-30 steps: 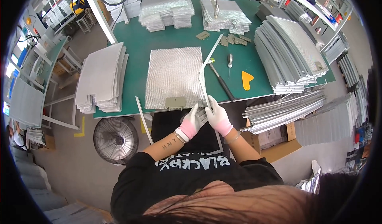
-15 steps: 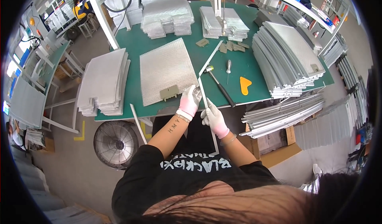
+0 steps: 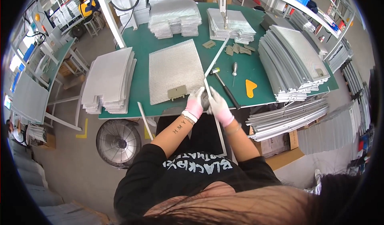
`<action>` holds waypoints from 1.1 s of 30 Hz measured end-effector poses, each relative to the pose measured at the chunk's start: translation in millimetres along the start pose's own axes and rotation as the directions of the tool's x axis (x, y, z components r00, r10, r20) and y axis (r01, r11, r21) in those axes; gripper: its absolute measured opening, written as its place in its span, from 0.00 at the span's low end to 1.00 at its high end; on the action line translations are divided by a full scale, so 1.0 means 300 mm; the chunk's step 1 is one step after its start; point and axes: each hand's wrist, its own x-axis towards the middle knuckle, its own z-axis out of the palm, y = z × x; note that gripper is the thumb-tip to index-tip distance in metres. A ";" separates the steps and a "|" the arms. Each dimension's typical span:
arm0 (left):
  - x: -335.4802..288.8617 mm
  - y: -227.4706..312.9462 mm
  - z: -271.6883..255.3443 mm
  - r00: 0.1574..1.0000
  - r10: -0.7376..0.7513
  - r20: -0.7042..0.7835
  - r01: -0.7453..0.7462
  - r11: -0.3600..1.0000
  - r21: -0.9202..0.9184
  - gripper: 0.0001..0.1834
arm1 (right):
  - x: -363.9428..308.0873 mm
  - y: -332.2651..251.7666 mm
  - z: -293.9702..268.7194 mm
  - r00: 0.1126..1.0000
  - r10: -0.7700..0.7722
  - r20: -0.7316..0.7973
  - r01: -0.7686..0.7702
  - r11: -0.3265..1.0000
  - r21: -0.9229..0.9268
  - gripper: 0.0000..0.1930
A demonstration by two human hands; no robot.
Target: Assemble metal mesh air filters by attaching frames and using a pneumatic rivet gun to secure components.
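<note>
Both my hands wear white and pink gloves and are closed at the table's front edge. My right hand grips a thin white metal frame strip, bent at an angle near the panel's right side; its lower end hangs down before my shirt. My left hand is closed on the same strip, just left of my right hand; its fingertips are partly hidden. Beside it lies a silver mesh panel, its right edge against the strip. A grey-green plastic piece sits at the panel's near edge.
Right of the strip are a hammer, a screwdriver and a yellow scraper. Several loose grey-green pieces lie behind. Mesh stacks stand left and back; framed panels are piled right. A floor fan stands below.
My left hand has come off the panel's near corner toward the strip, beside my right hand. My right hand has risen slightly along the strip. The whole view has shifted a little.
</note>
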 end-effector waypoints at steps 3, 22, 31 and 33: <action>-0.088 0.007 -0.015 0.988 -0.153 -0.007 0.148 0.967 -0.206 0.16 | 0.223 0.037 -0.018 0.976 -0.218 -0.006 0.200 0.906 -0.374 0.19; -0.284 0.678 -0.288 0.988 0.036 -0.150 0.055 0.826 0.561 0.28 | 0.113 -0.143 -0.077 0.996 0.011 0.087 -0.031 0.973 0.227 0.07; -0.441 0.726 -0.099 0.890 0.452 -0.058 -0.324 0.717 0.616 0.38 | -0.048 -0.341 -0.050 0.984 -0.165 0.064 0.142 0.951 0.275 0.05; -0.535 0.786 -0.052 0.881 0.449 -0.148 -0.272 0.738 0.618 0.33 | -0.100 -0.349 -0.041 0.972 -0.222 0.073 0.203 0.957 0.208 0.12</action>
